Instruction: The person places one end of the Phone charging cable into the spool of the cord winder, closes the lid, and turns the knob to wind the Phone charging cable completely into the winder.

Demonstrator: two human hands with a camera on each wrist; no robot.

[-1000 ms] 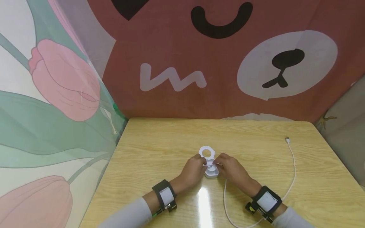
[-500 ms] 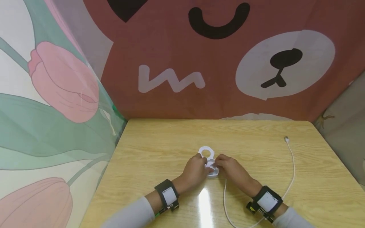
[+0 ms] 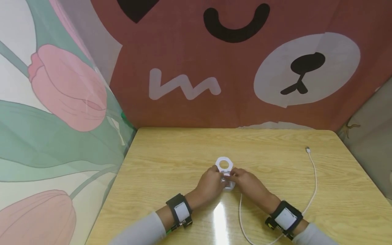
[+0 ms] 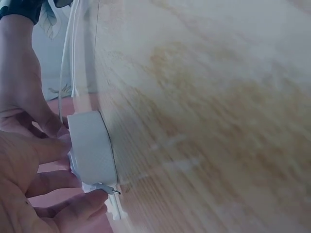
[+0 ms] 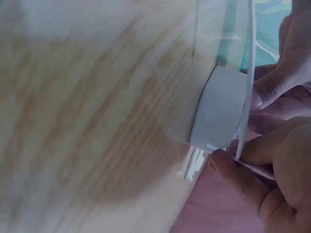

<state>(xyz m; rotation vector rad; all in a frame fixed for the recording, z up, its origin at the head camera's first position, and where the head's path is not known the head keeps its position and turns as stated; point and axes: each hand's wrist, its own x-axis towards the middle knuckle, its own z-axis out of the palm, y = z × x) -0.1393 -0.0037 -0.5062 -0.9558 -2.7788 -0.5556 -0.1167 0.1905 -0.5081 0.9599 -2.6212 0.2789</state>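
A small white case (image 4: 90,148) sits on the table, its hinged lid (image 3: 218,164) with a round window swung back away from me. My left hand (image 3: 209,183) holds the case from its left side, thumb over the near part. On the opposite side, my right hand (image 3: 251,186) pinches a white cable (image 5: 250,63) against the case's edge, as the right wrist view shows. The cable loops toward me and back up the table's right side to a USB plug (image 3: 308,149). Fingers hide most of the case's inside.
The wooden table (image 3: 171,146) carries the cable's long curve at right, passing under my right wrist. A printed cloth (image 3: 183,112) with a bear face hangs behind the table's far edge, and a tulip-print cloth (image 3: 70,88) hangs at left.
My right fingers have shifted slightly left, further over the case. The left thumb has come down onto the case's near part. The lid has shifted slightly right.
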